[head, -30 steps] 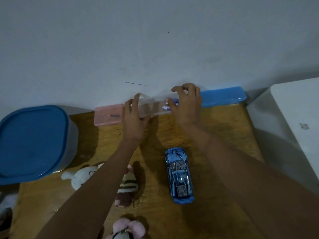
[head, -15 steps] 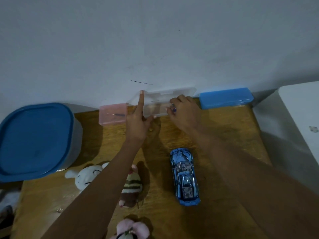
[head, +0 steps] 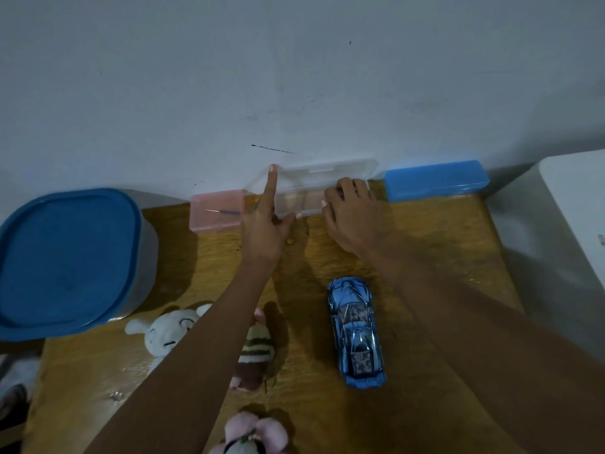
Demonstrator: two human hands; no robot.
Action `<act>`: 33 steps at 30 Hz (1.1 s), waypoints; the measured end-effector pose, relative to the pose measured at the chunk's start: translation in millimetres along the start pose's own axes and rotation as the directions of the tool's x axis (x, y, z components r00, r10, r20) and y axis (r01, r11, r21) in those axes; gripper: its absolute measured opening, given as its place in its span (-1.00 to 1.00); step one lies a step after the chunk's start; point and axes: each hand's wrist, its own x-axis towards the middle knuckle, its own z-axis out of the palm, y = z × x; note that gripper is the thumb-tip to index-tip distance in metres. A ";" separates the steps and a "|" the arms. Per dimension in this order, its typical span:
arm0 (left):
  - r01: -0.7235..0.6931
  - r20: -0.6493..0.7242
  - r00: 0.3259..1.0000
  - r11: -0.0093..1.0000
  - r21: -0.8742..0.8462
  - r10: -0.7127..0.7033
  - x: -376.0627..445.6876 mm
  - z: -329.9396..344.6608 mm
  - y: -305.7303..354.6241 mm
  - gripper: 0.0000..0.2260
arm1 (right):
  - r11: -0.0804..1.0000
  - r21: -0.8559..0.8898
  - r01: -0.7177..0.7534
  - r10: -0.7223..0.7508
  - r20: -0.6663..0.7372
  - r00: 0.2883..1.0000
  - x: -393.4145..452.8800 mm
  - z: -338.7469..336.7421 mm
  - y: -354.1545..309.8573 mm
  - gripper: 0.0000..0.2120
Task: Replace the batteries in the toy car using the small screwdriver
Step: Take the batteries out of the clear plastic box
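Now, at the table's far edge, the left hand (head: 265, 231) props the clear box (head: 307, 191) lid with a straight forefinger; the right hand (head: 348, 211) fingers curl inside, contents hidden. Fetching batteries, likely; next, lift them out.

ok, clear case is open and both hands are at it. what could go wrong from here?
1. The left hand props the clear case's lid with one straight index finger; the lid could drop onto the right hand reaching inside.
2. The case sits against the wall beside the pink case; a nudge could shift either one.
3. The toy car lies under the right forearm and could be knocked on withdrawal.
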 end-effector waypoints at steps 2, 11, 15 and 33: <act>0.000 0.000 1.000 1.000 -0.016 0.000 -1.0 1.0 -1.2 -0.06 | 1.000 0.008 0.019 -0.019 0.000 1.000 -0.8 0.8 1.1 -0.65; 0.018 -0.001 1.000 1.000 -0.020 -0.018 -1.3 2.7 -2.7 -0.06 | 0.998 -0.013 0.056 -0.056 -0.029 0.998 3.2 5.4 2.0 -0.66; -0.003 -0.018 1.000 1.000 0.007 0.003 -1.4 3.1 -1.0 -0.08 | 0.997 0.068 0.043 -0.040 -0.045 0.998 10.0 4.4 0.5 -0.69; 0.035 0.020 0.999 0.999 -0.010 -0.035 -1.8 3.5 -1.0 -0.04 | 0.973 0.014 0.229 -0.224 -0.152 0.963 -10.6 -1.1 13.0 -0.74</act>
